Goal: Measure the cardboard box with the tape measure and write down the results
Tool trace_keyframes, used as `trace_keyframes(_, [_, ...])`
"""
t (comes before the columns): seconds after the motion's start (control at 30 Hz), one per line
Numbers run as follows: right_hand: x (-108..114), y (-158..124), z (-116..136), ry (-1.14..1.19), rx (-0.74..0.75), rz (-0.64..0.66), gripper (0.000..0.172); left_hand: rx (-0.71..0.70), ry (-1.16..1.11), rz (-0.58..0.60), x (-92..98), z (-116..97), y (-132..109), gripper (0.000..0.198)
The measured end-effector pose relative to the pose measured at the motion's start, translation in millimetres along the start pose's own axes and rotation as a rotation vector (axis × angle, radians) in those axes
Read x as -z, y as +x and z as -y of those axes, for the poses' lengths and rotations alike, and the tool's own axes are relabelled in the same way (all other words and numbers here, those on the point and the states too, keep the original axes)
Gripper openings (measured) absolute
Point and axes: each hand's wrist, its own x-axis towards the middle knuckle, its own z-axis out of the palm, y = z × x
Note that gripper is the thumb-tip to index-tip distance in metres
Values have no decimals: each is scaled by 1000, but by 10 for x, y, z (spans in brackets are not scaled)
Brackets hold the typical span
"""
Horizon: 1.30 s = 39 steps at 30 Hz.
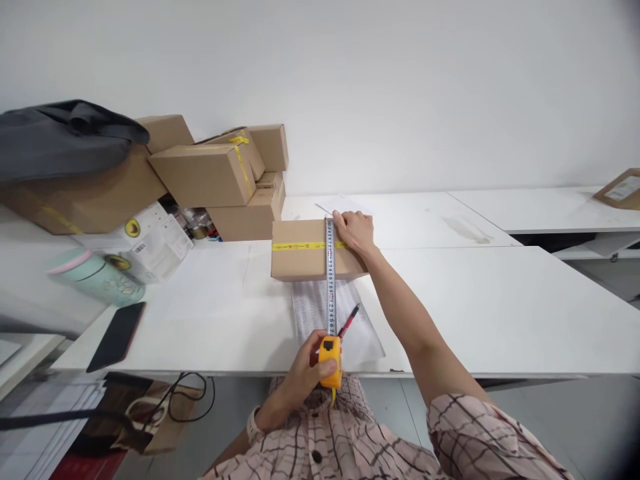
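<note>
My left hand (311, 367) is closed around a yellow tape measure (331, 360) at the table's front edge. Its metal blade (331, 287) runs straight away from me across the top of a cardboard box (300, 267) banded with yellow tape. My right hand (356, 231) grips the box's far right part, the thumb close beside the blade's far end and the fingers over the back edge. Under the blade, printed sheets (360, 333) stick out from below the box. A red and black pen (349, 320) shows beside the tape case; whether it is held or lies on the paper I cannot tell.
Cardboard boxes (200, 177) are stacked at the back left, with a dark bag (65, 143) on top. A mint green bottle (95, 275) and a phone (117, 335) lie at the left. Another sheet (345, 203) rests behind the box. At far right sits a brown package (620, 190).
</note>
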Motion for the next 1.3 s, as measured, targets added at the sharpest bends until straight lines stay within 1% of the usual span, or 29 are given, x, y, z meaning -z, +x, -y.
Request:
trace_keyframes(0.17, [-29, 16, -1, 6, -13, -23, 58, 1, 34, -7, -18, 44, 44, 58])
trace_keyframes(0.33, [-72, 44, -5, -17, -25, -36, 61, -4, 87, 3, 14, 151, 94, 65])
trace_keyframes(0.5, [-67, 34, -1, -15, -30, -26, 63, -2, 103, -9, 17, 189, 133, 67])
trace_keyframes(0.6, [-75, 42, -27, -8, -33, -23, 64, -17, 110, -16, 34, 193, 98, 66])
trace_keyframes(0.67, [-91, 63, -54, 2, -33, -23, 65, -31, 103, -7, 70, 166, 24, 68])
trace_keyframes(0.73, [-102, 76, -70, 11, -32, -23, 65, -84, 138, -47, 127, 85, -79, 72])
trace_keyframes(0.8, [-93, 40, -62, 14, -28, -34, 64, -203, 214, -168, 203, -59, -182, 74])
trace_keyframes(0.87, [-58, -91, -30, 5, -18, -74, 62, -360, 271, -329, 301, -254, -263, 74])
trace_keyframes(0.93, [-7, -342, 14, -14, 4, -136, 58, -523, 302, -471, 426, -463, -313, 71])
trace_keyframes(1.0, [33, -693, 46, -25, 37, -206, 51, -676, 328, -584, 572, -644, -332, 71])
trace_keyframes(1.07, [39, -1086, 51, 11, 57, -303, 43, -771, 330, -658, 717, -760, -319, 71])
trace_keyframes(1.13, [9, -1447, 21, 91, 84, -364, 32, -790, 278, -684, 834, -791, -272, 69])
trace_keyframes(1.2, [-40, -1723, -40, 195, 78, -406, 26, -756, 182, -676, 906, -743, -197, 64])
trace_keyframes(1.23, [-63, -1820, -80, 256, 44, -423, 26, -730, 127, -661, 927, -699, -155, 61])
trace_keyframes(1.3, [-92, -1929, -171, 407, -92, -425, 36, -656, 26, -620, 946, -596, -78, 57])
